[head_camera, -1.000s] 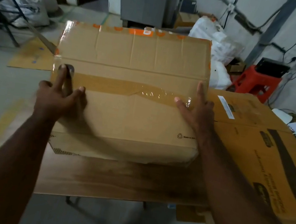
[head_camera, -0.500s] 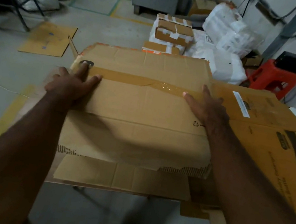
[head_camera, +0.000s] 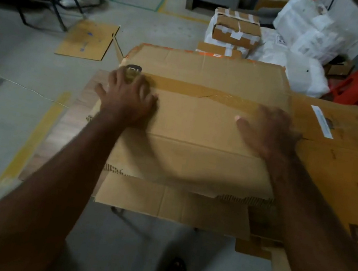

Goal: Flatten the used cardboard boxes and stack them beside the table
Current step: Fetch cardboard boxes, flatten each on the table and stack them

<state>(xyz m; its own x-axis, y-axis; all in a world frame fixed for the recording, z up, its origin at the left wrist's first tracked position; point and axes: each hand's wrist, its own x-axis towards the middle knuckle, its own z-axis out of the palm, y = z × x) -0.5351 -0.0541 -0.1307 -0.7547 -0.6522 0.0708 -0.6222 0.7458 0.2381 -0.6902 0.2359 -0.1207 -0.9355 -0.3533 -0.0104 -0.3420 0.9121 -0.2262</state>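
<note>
The box [head_camera: 198, 124] stood tilted a second ago; now it lies flat on the surface [head_camera: 75, 119]. Both hands, left [head_camera: 127, 99] and right [head_camera: 268, 130], press it with spread fingers, gripping nothing. Flattening seems nearly done; stacking remains.

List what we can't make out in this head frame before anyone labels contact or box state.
- Left hand: its fingertips are motion-blurred, so the grip on the small dark object is unclear.
- Right hand: blurred; the fingers look flat on the taped box.
- Printed carton: cut off by the right edge, print unreadable.
- Table: mostly covered by cardboard and arms.
- Label: text too small.
</note>
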